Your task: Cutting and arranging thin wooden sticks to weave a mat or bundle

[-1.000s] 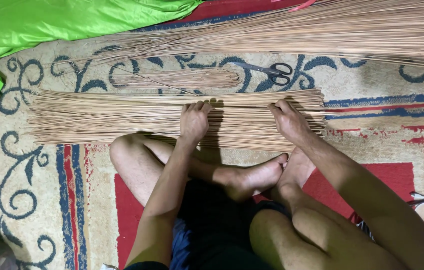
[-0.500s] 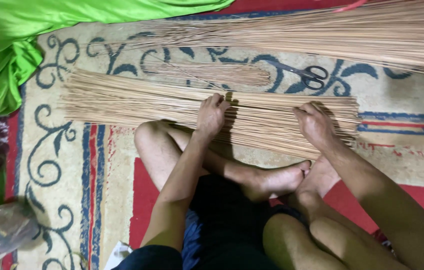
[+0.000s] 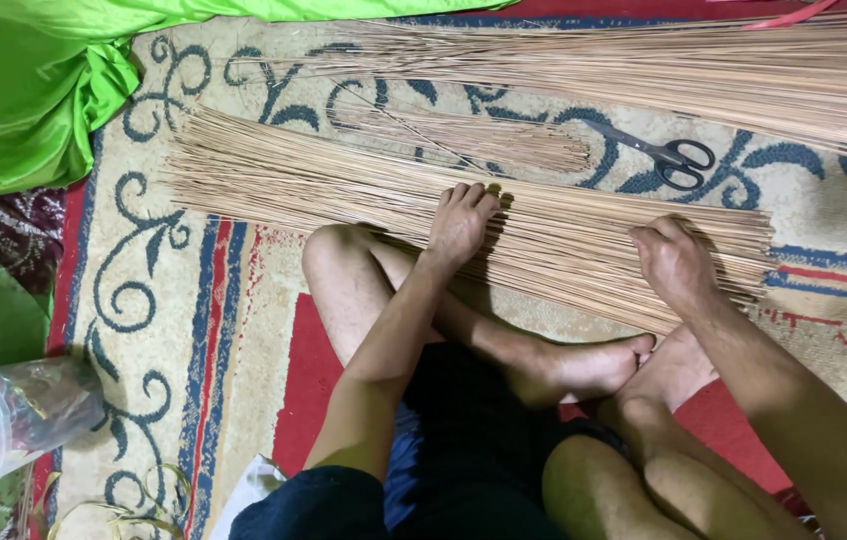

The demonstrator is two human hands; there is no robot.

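A flat spread of thin tan sticks (image 3: 323, 185) lies across the patterned carpet just beyond my crossed legs. My left hand (image 3: 459, 224) rests palm down on the middle of the sticks, fingers together. My right hand (image 3: 675, 262) presses on the right part of the same spread, fingers curled over the sticks. Neither hand lifts anything. Beyond the spread lies a smaller loose bunch of sticks (image 3: 503, 140), and black scissors (image 3: 665, 158) lie next to it.
A large pile of longer sticks (image 3: 743, 70) runs along the far side. Bright green cloth (image 3: 33, 90) covers the upper left. A clear plastic container (image 3: 3, 420) with coloured ribbon scraps lies at the lower left. The carpet (image 3: 143, 330) has blue scroll patterns.
The view has swung left, so the sticks and hands sit further right in frame and the plastic container has come into sight. Both hands stay pressed on the sticks.
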